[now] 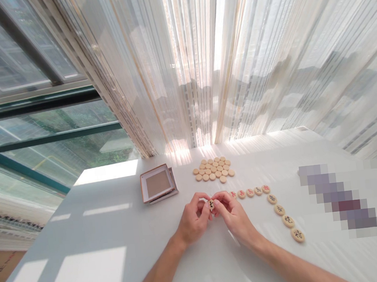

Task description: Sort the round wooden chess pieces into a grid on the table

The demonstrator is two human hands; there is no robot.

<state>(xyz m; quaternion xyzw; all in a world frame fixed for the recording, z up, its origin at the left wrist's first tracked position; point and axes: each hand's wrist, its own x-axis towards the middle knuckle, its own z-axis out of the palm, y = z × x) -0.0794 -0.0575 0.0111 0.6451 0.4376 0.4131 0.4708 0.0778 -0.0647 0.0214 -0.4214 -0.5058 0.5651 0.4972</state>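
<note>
Disc (211,205) is pinched between left hand (194,216) and right hand (235,214) over table (154,261), with bent line of marked discs (272,199) laid to the right, blank-topped discs (213,169) bunched beyond the hands, box (143,191) set left of those, curtain (197,68) hung behind.

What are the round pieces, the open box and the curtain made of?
The round pieces look like wood, or maybe wood-coloured plastic: they're pale tan and smooth, with rounded edges. The open box looks like matt cardboard, because its walls are thin and its bottom is plain greyish brown. The curtain seems to be thin, sheer cloth, since light glows through its folds.
</note>
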